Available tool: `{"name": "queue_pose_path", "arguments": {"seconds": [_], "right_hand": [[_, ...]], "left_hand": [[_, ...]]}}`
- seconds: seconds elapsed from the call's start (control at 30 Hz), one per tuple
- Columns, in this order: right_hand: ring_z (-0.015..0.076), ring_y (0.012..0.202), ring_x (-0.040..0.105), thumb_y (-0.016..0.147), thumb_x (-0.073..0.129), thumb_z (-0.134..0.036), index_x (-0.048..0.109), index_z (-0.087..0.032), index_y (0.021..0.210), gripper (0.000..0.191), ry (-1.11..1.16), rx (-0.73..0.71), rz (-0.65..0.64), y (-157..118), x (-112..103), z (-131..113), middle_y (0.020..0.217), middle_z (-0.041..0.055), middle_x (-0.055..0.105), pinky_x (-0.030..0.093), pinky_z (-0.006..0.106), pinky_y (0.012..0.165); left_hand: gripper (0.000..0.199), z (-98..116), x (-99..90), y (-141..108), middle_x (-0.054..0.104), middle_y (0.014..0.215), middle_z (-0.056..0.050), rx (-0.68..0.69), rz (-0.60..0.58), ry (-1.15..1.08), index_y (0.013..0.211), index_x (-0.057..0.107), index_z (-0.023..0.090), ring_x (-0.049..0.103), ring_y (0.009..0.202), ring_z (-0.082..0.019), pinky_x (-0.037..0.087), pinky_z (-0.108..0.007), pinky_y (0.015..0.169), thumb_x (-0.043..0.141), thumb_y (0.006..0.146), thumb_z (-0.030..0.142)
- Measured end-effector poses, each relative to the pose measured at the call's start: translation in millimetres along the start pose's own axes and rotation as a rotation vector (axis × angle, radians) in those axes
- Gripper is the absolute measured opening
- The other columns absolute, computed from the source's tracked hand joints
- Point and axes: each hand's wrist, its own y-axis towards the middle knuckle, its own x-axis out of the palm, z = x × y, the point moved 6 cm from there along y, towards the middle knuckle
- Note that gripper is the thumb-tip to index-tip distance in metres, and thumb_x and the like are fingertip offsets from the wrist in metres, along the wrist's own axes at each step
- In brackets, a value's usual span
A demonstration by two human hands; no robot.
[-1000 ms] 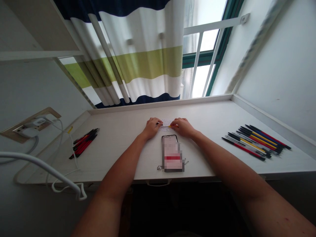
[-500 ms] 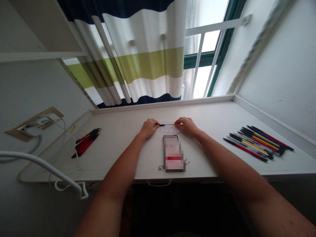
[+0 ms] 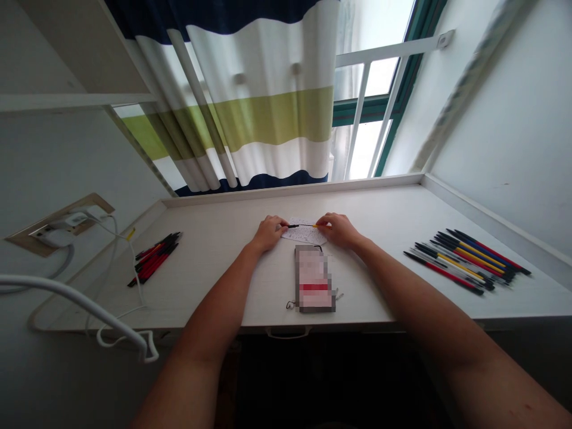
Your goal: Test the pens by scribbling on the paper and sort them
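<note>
Over a small sheet of speckled or written-on paper (image 3: 304, 236), my two hands face each other with a short gap between them. My left hand (image 3: 269, 232) is closed in a pinch on a black pen part (image 3: 292, 226). Opposite it, my right hand (image 3: 336, 228) pinches a yellow pen (image 3: 315, 225), mostly covered by the fingers. A thin dark line, like a refill, spans the gap between black and yellow pieces. Whether the two are joined is too small to tell. Nearer me lies a phone-like rectangular object (image 3: 314, 279), its face pixelated.
Red and black pens (image 3: 155, 260) lie in a bunch at the left of the white desk (image 3: 214, 268). Several red, yellow, blue and clear pens (image 3: 469, 259) lie at the right. White cables (image 3: 80, 304) hang by the wall socket (image 3: 62, 223). A curtain (image 3: 268, 113) covers the back.
Both hands keep their pinches in nearly the same place. The view has shifted very slightly, and a little more of the paper shows.
</note>
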Motion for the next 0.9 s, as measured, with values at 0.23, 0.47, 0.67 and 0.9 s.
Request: {"name": "queue_pose_path", "arguments": {"seconds": [0.23,0.47,0.67,0.9], "right_hand": [[0.0213,0.093,0.067,0.091,0.062,-0.019,0.077,-0.022,0.1,0.018,0.028,0.019,0.014,0,-1,1,0.102,0.006,0.076,0.048,0.036,0.09],[0.0224,0.093,0.068,0.091,0.062,-0.02,0.078,-0.023,0.102,0.019,0.05,-0.006,0.002,0,1,-5,0.103,0.006,0.076,0.048,0.035,0.09],[0.0249,0.099,0.067,0.096,0.06,-0.023,0.078,-0.023,0.104,0.02,-0.004,-0.075,0.017,-2,-4,-16,0.104,0.0077,0.075,0.043,0.041,0.098],[0.0233,0.094,0.067,0.1,0.054,-0.023,0.076,-0.022,0.108,0.024,-0.025,-0.127,0.047,-4,-7,-25,0.111,0.0093,0.072,0.042,0.041,0.099]], "left_hand": [[0.019,-4,-3.4,-1,0.075,0.11,-0.007,0.004,0.02,-0.055,0.104,0.076,0.023,0.06,0.115,-0.027,0.047,-0.045,0.107,0.061,0.093,0.025],[0.018,3,-3.2,-3,0.075,0.107,-0.005,0.054,0.03,-0.086,0.104,0.076,0.024,0.061,0.113,-0.025,0.048,-0.043,0.107,0.062,0.093,0.024],[0.019,14,-6.0,-4,0.074,0.11,-0.007,0.127,0.037,-0.083,0.107,0.076,0.022,0.062,0.113,-0.024,0.048,-0.041,0.107,0.063,0.093,0.022],[0.019,29,-6.4,-6,0.075,0.112,-0.007,0.165,0.022,-0.032,0.108,0.076,0.022,0.066,0.11,-0.025,0.047,-0.045,0.109,0.063,0.094,0.023]]}}
